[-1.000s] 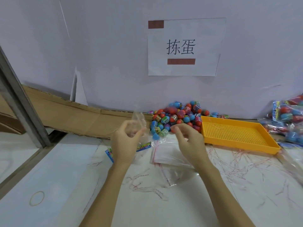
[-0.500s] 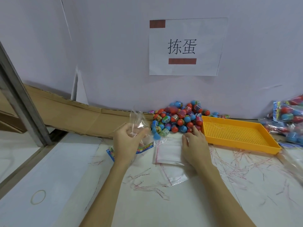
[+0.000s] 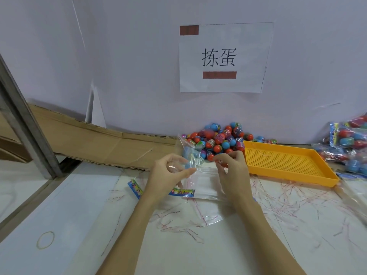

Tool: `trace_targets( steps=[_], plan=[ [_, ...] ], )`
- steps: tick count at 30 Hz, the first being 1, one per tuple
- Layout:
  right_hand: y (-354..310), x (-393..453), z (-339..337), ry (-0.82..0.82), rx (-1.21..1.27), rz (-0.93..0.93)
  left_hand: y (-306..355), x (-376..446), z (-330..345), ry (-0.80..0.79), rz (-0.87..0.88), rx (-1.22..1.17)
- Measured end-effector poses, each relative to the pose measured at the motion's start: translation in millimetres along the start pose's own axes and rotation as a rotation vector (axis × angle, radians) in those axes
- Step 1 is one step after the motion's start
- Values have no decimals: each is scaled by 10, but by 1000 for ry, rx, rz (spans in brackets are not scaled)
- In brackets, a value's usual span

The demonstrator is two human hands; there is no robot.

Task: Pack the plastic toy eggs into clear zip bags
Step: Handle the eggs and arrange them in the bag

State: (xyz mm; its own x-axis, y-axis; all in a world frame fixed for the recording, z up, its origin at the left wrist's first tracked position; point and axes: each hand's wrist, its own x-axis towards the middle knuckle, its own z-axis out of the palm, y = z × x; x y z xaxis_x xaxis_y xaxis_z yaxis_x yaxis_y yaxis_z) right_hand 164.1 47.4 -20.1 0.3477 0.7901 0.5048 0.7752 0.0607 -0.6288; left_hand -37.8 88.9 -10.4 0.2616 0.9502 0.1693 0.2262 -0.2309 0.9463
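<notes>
- White desk (image 3: 258, 245) against a pale wall; paper sign (image 3: 224, 57) taped up, cardboard strip (image 3: 111, 144) along the back, torn red-edged plastic strips (image 3: 282, 199) scattered about, rubber band (image 3: 45, 240) front left.
- Orange perforated tray (image 3: 286, 161) right of centre; nothing visible in it.
- Pile of toy eggs (image 3: 220, 140) at the wall, just left of the tray.
- Packed egg bags (image 3: 349, 143) at far right.
- Stack of flat zip bags (image 3: 204, 183) under the hands.
- Left hand (image 3: 168, 173): grip pinched on an upright clear zip bag (image 3: 188, 153).
- Right hand (image 3: 232, 169): grip curled on a red egg (image 3: 223, 163).
</notes>
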Motion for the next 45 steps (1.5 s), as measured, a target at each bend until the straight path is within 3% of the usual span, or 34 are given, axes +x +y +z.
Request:
trace_targets(
  steps=[4,8,13,25,45],
  plan=[
    [-215,-6,-47,192,236,-188,3,-12,16,-67,11,56],
    [-408,-30,-33,235,356,-252,22,-47,66,-135,32,131],
    [-374,-38,9,111,253,-326,48,-42,110,-118,52,231],
    [-391,-25,-91,-134,466,-201,15,-34,67,-93,152,169],
    [-528,-200,43,-427,269,-271,-82,-21,48,-120,257,331]
  ],
)
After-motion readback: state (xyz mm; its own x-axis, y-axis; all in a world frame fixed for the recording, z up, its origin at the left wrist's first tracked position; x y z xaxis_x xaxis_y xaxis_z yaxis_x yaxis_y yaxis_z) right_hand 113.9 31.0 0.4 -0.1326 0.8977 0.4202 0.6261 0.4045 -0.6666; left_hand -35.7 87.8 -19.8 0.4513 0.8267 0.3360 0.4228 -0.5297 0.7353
